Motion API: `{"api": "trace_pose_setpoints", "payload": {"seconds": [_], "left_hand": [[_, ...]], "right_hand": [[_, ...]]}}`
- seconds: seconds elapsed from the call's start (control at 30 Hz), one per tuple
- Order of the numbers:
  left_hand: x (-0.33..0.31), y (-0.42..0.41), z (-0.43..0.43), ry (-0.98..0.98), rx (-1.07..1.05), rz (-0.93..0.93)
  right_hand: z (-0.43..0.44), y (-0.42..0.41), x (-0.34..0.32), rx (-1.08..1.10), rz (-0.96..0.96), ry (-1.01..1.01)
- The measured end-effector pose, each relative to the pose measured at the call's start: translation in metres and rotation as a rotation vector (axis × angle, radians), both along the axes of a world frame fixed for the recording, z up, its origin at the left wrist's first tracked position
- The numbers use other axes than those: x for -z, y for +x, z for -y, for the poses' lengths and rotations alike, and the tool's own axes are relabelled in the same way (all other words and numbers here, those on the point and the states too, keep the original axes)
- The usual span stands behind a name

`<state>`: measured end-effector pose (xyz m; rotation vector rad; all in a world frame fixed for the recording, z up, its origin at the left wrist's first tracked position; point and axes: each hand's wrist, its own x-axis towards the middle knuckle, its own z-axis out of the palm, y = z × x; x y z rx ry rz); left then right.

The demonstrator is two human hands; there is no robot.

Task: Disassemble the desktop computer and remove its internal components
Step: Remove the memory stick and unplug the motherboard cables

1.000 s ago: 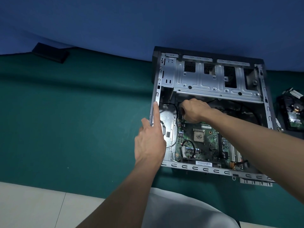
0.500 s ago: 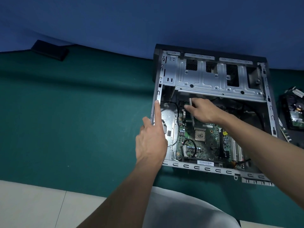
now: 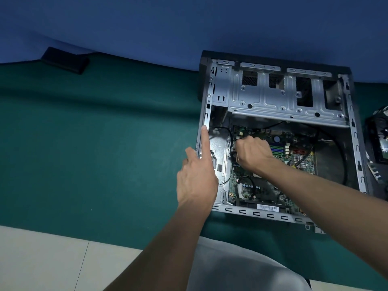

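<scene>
Green mat occupied toward right by opened computer case, laid on side, far edge set against blue backdrop. Broad stretch of mat left beside case's left wall. Left hand: index finger laid straight along left rim, thumb spread, nothing gripped. Right hand sunk inside over left edge of motherboard, fingers curled down; what is held cannot be told. Drive cage spans far end. Loose parts crowded just beside right wall.
</scene>
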<state>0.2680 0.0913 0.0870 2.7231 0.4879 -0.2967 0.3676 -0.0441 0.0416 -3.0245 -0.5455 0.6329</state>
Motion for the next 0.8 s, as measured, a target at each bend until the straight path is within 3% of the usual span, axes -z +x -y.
{"api": "trace_pose_setpoints", "payload": {"seconds": [0.2, 0.53, 0.8], "left_hand": [[0.0, 0.001, 0.0, -0.007, 0.002, -0.005], [-0.001, -0.001, -0.001, -0.024, 0.007, -0.01], [-0.001, 0.0, -0.001, -0.032, 0.006, -0.005]], "right_hand": [[-0.011, -0.005, 0.003, -0.11, 0.002, -0.082], [-0.009, -0.013, 0.007, 0.045, 0.049, -0.053], [-0.004, -0.018, 0.012, 0.209, -0.017, 0.122]]}}
